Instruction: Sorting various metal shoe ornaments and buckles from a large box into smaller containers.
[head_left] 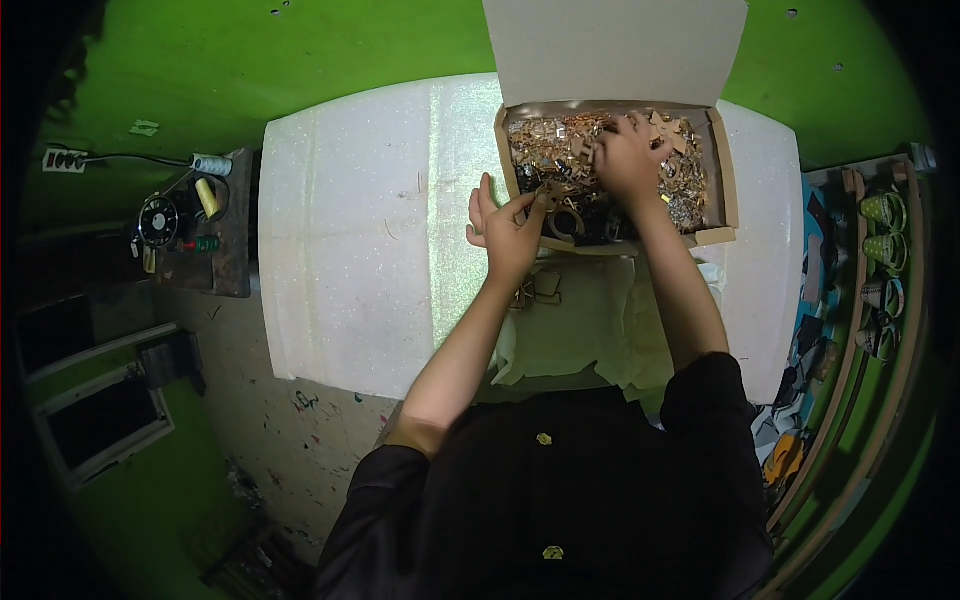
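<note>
We see our right hand point(628, 160) spread palm-down inside the shallow brown cardboard box point(722, 180), fingers splayed wide over the heap of small gold-coloured metal fittings point(545, 145) that fills it; whether anything is pinched beneath the palm we cannot tell. The box sits at about one o'clock on the pale, speckled white table top point(350, 250), its plain lid flap point(615, 50) standing open toward twelve. Our left hand point(508, 228) hovers just outside the box's near-left corner, fingers narrowed around one small brass-coloured fitting point(549, 193) — it looks like a buckle or clasp, though the view is too small to be sure. Below the hands, at six o'clock, lies a crumpled pale cloth point(590, 330) with a few flat tan pieces point(545, 285) on it. Far out at nine o'clock a dark board point(235, 260) carries a yellow thread spool point(207, 197) and a round black dial — well apart from the box. At three o'clock, wooden racks point(850, 330) hold small green shoes point(884, 212).
</note>
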